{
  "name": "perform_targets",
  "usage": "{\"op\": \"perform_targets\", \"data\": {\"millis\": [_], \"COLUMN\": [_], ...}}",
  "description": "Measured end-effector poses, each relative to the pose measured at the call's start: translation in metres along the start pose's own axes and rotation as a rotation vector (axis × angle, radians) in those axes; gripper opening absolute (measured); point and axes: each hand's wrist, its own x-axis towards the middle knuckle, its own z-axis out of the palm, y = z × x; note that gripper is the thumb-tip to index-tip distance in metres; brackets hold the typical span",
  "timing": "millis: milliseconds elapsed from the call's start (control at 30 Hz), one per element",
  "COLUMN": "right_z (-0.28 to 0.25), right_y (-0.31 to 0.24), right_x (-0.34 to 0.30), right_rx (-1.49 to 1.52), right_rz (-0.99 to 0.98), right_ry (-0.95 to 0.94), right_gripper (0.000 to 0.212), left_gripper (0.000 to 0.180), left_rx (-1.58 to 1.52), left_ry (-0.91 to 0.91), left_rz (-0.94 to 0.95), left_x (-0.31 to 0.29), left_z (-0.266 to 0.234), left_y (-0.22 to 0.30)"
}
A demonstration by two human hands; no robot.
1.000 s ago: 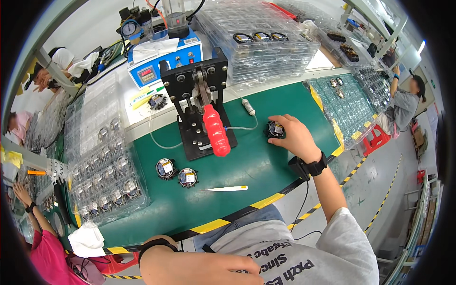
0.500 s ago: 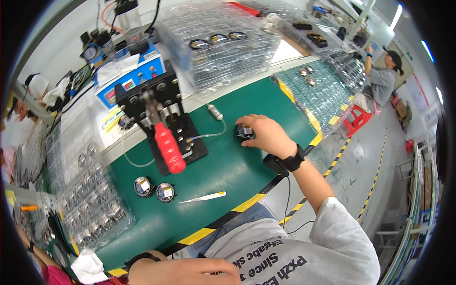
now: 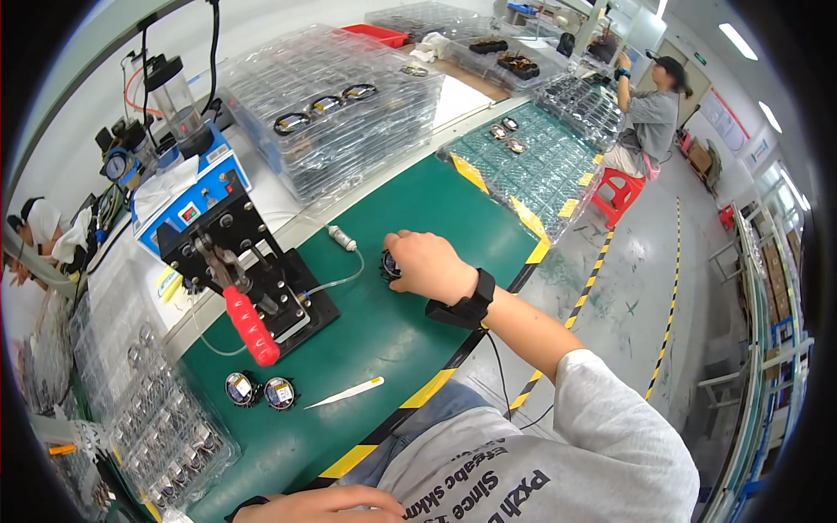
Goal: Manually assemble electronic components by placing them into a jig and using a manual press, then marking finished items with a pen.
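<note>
My right hand [image 3: 429,266] curls over a small round black-rimmed electronic part [image 3: 389,265] on the green mat, thumb and fingers around its edge; the palm hides most of it. Low in the view, in front of my grey shirt, my left hand [image 3: 327,503] has its fingers stretched out and holds nothing visible. Two similar round parts, a left one [image 3: 241,390] and a right one [image 3: 280,393], lie side by side on the mat. White pointed tweezers [image 3: 350,391] rest to their right. Behind these stands a black lever press [image 3: 235,261] with a red handle [image 3: 251,325].
Clear trays [image 3: 170,436] with several round parts lie at left. A tall stack of clear trays [image 3: 331,131] stands at the back, beside a blue control box [image 3: 193,202]. A thin hose joins a small cylinder [image 3: 342,237] to the press. Another person [image 3: 649,113] sits at far right.
The whole view has turned, so the bench things appear farther left. My right hand stays on the round part and now covers more of it. My left hand sits slightly lower in the picture.
</note>
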Motion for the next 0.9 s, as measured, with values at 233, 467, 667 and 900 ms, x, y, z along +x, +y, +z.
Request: {"op": "perform_targets", "data": {"millis": [233, 467, 667, 900], "right_z": [-0.007, -0.015, -0.012, -0.017], "right_y": [0.011, 0.014, 0.013, 0.011], "right_x": [-0.002, -0.004, -0.004, -0.006], "right_rx": [-0.073, -0.053, -0.085, -0.056], "right_rz": [-0.094, -0.069, -0.024, -0.022], "right_ry": [-0.062, -0.026, -0.056, -0.099], "right_gripper": [0.048, 0.049, 0.049, 0.05], "left_gripper": [0.066, 0.063, 0.062, 0.062], "left_rx": [0.031, 0.223, 0.255, 0.07], "left_ry": [0.104, 1.054, 0.583, 0.095], "left_rz": [0.081, 0.775, 0.469, 0.05], "left_x": [-0.014, 0.021, -0.013, -0.021], "left_z": [0.017, 0.079, 0.039, 0.016], "left_y": [-0.008, -0.057, -0.029, -0.003]}}
